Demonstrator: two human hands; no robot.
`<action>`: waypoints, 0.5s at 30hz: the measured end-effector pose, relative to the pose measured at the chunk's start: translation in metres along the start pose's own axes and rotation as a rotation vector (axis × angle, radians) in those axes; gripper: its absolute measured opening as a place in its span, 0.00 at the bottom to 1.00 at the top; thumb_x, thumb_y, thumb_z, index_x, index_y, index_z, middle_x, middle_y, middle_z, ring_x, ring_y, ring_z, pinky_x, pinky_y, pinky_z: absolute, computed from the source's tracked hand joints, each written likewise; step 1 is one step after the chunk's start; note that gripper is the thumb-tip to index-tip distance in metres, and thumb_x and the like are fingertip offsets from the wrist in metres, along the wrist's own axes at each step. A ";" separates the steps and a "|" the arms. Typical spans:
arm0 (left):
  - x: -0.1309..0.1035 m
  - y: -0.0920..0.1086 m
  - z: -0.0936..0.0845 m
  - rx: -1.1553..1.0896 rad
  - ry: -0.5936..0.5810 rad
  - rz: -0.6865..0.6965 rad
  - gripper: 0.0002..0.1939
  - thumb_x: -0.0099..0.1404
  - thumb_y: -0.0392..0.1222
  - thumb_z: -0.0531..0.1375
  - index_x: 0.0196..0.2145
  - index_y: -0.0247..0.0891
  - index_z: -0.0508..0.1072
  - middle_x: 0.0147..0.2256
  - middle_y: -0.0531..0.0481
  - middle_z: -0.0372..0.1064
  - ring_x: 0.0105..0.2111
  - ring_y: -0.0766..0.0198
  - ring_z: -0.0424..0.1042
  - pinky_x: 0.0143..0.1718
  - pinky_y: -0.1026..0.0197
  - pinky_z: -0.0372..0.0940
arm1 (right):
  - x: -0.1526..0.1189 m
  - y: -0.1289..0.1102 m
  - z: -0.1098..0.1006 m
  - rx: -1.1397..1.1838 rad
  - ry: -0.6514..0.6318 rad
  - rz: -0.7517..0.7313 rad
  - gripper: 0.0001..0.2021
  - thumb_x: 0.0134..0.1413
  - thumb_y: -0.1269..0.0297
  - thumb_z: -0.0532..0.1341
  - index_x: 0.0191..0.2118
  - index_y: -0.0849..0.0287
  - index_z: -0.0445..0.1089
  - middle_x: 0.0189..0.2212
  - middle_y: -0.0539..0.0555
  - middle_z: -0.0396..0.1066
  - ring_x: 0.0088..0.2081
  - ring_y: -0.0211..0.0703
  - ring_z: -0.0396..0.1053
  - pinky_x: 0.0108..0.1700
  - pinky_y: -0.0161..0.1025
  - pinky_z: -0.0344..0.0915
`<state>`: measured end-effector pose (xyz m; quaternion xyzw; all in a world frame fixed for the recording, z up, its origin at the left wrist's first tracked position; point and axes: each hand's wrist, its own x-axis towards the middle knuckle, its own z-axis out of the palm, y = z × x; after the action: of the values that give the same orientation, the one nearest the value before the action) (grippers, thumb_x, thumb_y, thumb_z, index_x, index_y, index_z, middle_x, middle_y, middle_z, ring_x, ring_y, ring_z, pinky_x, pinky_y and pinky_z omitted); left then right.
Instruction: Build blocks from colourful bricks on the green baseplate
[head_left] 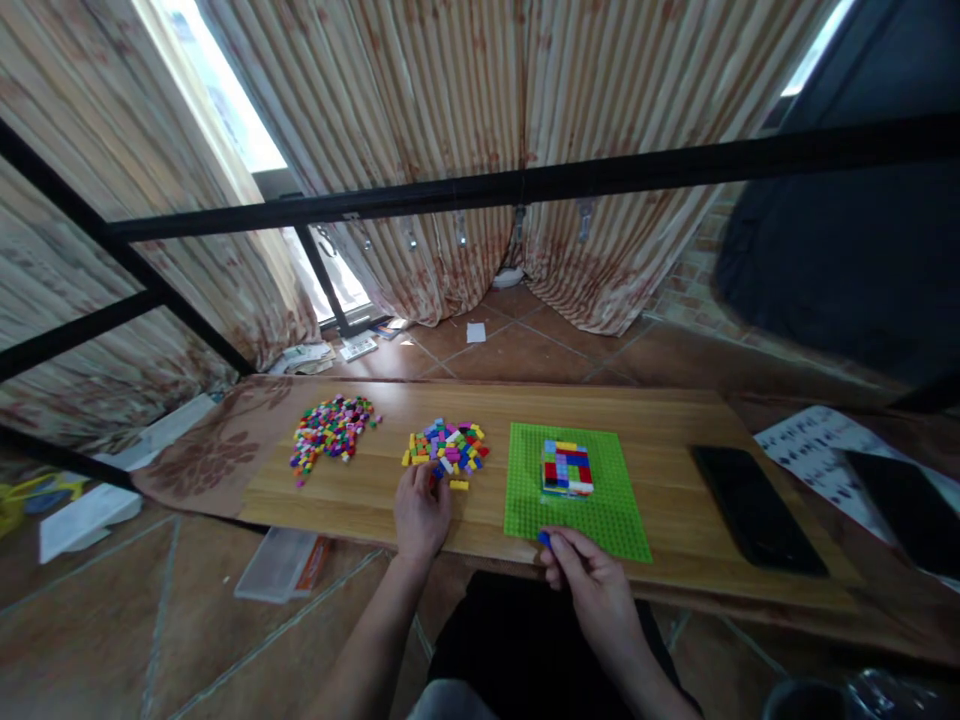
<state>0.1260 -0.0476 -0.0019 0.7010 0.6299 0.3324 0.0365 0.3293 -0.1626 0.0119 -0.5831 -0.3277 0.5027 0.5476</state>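
Note:
My left hand is at the near edge of the middle pile of bricks, fingers bent together around something I cannot make out. A yellow brick lies just right of its fingertips. My right hand pinches a small blue brick over the near edge of the green baseplate. On the baseplate stands a block of joined bricks in red, blue, white, yellow and black. The palm sides of both hands are hidden.
A heap of small colourful pieces lies at the table's left. A black phone-like slab lies at the right, beside a printed sheet. A black metal bar crosses beyond the wooden table.

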 end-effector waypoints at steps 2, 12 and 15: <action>-0.001 0.000 0.000 -0.008 -0.003 0.001 0.13 0.62 0.39 0.55 0.46 0.40 0.69 0.39 0.45 0.70 0.42 0.55 0.69 0.44 0.54 0.64 | -0.001 0.001 0.003 0.008 -0.018 0.010 0.22 0.48 0.46 0.62 0.40 0.61 0.75 0.27 0.55 0.72 0.24 0.38 0.66 0.26 0.36 0.65; -0.003 0.000 -0.003 -0.058 -0.002 0.018 0.14 0.62 0.38 0.55 0.46 0.42 0.69 0.42 0.46 0.70 0.44 0.56 0.67 0.47 0.54 0.63 | 0.001 0.001 0.016 -0.030 -0.020 -0.037 0.21 0.41 0.49 0.66 0.38 0.60 0.76 0.23 0.52 0.72 0.23 0.38 0.66 0.26 0.37 0.65; -0.003 0.000 -0.005 -0.055 -0.011 0.025 0.13 0.62 0.38 0.55 0.45 0.42 0.71 0.41 0.46 0.70 0.44 0.55 0.67 0.46 0.54 0.63 | -0.002 0.005 0.019 -0.117 -0.037 -0.056 0.19 0.48 0.50 0.63 0.40 0.60 0.75 0.26 0.54 0.74 0.25 0.40 0.68 0.29 0.38 0.67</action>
<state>0.1241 -0.0517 0.0007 0.7094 0.6116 0.3460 0.0552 0.3102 -0.1594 0.0095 -0.5952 -0.3829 0.4780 0.5203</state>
